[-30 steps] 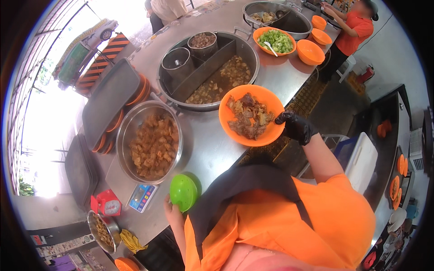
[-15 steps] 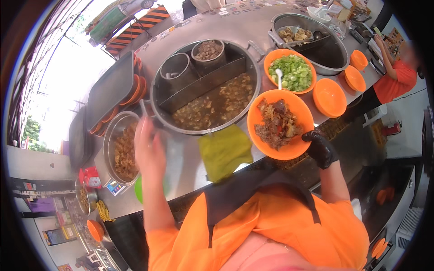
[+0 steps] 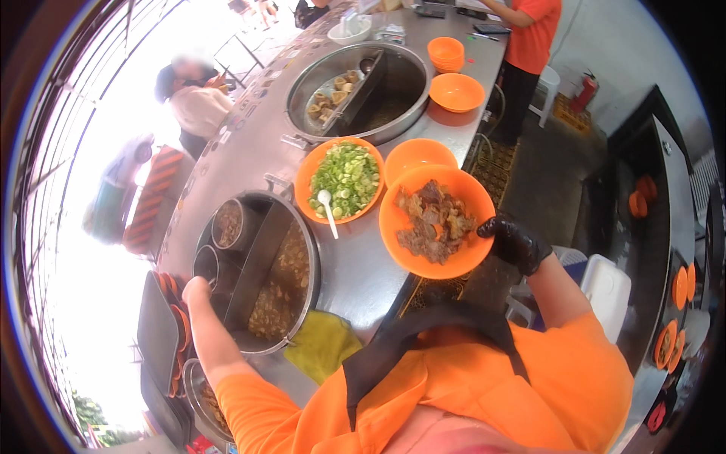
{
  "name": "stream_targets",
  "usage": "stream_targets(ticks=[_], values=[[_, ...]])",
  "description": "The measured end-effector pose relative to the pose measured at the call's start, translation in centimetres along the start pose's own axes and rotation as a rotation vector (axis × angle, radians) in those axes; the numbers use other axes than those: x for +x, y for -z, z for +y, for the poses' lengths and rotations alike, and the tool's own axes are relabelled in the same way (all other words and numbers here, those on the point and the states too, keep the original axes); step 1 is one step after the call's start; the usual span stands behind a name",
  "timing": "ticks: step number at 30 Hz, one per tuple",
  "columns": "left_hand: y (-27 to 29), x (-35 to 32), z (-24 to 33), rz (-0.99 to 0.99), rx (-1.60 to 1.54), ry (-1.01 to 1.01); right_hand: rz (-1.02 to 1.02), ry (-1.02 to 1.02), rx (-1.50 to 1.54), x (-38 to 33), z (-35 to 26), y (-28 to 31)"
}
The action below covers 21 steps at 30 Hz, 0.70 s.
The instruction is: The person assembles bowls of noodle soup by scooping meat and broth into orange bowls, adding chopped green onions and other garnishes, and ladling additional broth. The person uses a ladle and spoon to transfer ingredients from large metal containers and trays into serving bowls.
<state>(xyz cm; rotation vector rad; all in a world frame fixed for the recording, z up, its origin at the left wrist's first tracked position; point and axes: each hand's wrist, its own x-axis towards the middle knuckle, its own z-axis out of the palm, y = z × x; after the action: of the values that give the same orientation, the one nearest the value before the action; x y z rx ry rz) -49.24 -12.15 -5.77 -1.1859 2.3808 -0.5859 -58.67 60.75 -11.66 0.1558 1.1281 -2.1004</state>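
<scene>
My right hand (image 3: 517, 242), in a black glove, grips the edge of an orange bowl (image 3: 395, 219) holding chunks of cooked brown meat (image 3: 437, 221). The bowl is tilted a little toward me, above the counter's edge. Bare, my left hand (image 3: 198, 290) reaches to the left rim of a large round pot (image 3: 314, 261), beside a small metal cylinder (image 3: 206, 262) inside it; its fingers are hidden. Broth with pieces (image 3: 281, 291) fills one side of the divided pot. Another cylinder (image 3: 228, 225) there holds ground or chopped meat. An olive-green cloth (image 3: 321, 349) lies against the pot's near rim.
An orange bowl of chopped green onion (image 3: 344, 181) with a white spoon (image 3: 327, 212) stands beyond the pot. Behind it are a second divided pot (image 3: 416, 113) and stacked orange bowls (image 3: 446, 54). Dark trays (image 3: 159, 337) stand at left. A co-worker in orange (image 3: 533, 34) stands at the far right.
My view has turned to the right, so the counter appears rotated. My left hand has moved from beside the metal bowl to the pot's rim. The right hand still holds the meat bowl.
</scene>
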Motion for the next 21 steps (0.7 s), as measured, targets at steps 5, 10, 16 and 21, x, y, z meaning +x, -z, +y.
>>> stream_targets(ticks=[5, 10, 16, 21], values=[[1.8, -7.3, -0.9, 0.140, -0.166, 0.072, 0.174, 0.128, -0.049, -3.5, -1.8, 1.1], [-3.0, -10.2, -0.8, 0.027, -0.242, 0.004, 0.068, 0.185, 0.018, -4.2, -4.1, 0.2], [-7.6, -7.9, -0.8, -0.213, -0.802, -0.039, 0.101, 0.216, 0.039, -0.4, -7.1, 0.3], [-11.5, -5.6, -6.2, -0.083, -0.914, 0.202, 0.037, 0.102, 0.106, 5.3, -10.5, 2.5]])
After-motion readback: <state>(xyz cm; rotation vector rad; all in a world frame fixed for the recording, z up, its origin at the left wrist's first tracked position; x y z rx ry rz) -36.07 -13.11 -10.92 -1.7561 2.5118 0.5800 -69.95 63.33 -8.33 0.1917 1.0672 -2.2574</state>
